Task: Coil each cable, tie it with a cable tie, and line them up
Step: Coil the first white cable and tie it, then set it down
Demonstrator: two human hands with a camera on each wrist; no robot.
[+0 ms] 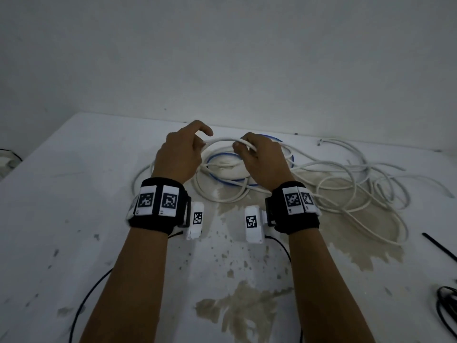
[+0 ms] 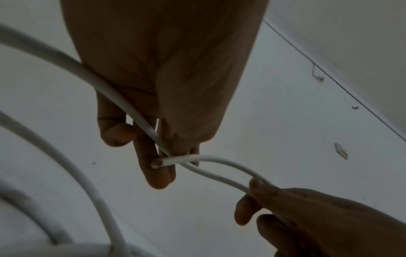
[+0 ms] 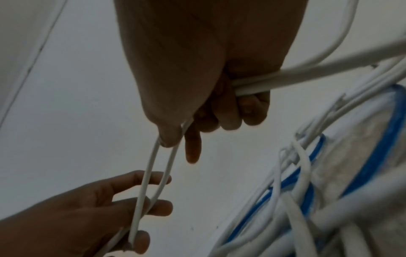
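A long white cable [image 1: 221,140] lies in loose loops on the white table [image 1: 74,194], and one short arc of it is lifted between my hands. My left hand [image 1: 202,142] pinches the cable near its cut end [image 2: 157,163], thumb against fingers. My right hand [image 1: 241,148] has its fingers curled round two strands of the same cable [image 3: 151,165]. In the right wrist view my right hand [image 3: 197,132] holds a thicker bundle running off to the right. A blue cable coil [image 1: 208,164] lies on the table under both hands.
The rest of the white cable [image 1: 346,189] sprawls in a tangle to the right. A black strip [image 1: 439,246] and a black cable coil [image 1: 447,308] lie at the right edge. Brown stains [image 1: 259,310] mark the near table. A wall stands behind the table.
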